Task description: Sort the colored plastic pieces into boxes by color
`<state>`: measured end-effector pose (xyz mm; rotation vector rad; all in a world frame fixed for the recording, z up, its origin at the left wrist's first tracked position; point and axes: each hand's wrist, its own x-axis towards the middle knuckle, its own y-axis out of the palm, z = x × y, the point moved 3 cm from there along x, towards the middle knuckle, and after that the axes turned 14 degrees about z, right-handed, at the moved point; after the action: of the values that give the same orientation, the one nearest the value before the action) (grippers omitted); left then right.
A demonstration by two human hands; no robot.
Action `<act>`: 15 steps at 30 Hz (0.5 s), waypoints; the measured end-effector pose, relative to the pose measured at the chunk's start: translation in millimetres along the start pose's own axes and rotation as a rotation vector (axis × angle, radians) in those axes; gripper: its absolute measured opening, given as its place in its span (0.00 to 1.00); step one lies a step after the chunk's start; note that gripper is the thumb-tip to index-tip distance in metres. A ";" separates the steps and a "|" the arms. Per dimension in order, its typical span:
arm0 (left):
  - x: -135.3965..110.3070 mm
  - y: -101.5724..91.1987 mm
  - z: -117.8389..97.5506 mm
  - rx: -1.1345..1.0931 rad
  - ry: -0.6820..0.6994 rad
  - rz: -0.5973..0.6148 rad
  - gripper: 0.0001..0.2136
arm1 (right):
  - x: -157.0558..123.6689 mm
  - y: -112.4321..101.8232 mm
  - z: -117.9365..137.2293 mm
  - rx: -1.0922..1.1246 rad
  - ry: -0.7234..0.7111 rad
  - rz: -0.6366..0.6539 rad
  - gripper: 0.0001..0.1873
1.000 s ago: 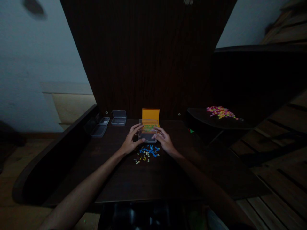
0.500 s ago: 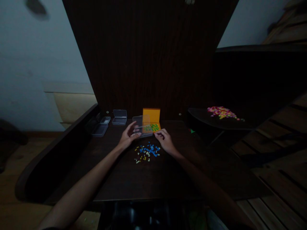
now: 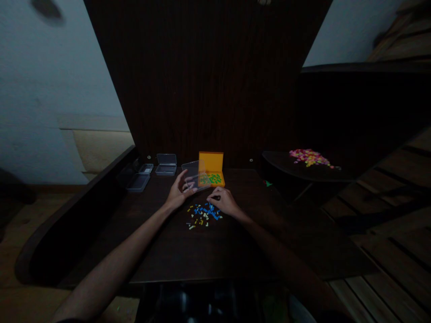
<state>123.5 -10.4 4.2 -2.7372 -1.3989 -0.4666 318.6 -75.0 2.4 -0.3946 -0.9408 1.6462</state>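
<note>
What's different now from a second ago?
The right hand has let go of the clear box and come down toward the person, to the far edge of the blue pieces; whether it pinches one is too small to tell. The left hand holds the box alone, now tilted and shifted left. The orange box and bright pile at right stayed put.
</note>
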 end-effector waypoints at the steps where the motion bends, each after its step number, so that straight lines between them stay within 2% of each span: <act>1: -0.1 0.2 1.0 0.001 -0.008 0.004 0.44 | 0.3 -0.2 -0.2 0.000 -0.007 0.006 0.03; 10: 0.7 -1.5 3.4 0.005 -0.004 0.036 0.44 | -0.5 -3.6 -4.9 0.015 -0.023 0.060 0.04; 15: 1.3 -0.6 4.5 -0.001 -0.013 0.054 0.46 | 0.5 -21.4 3.4 0.118 -0.053 0.003 0.07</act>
<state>124.9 -8.3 0.2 -2.7755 -1.3241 -0.4479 330.3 -75.0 20.7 -0.2740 -0.8777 1.7126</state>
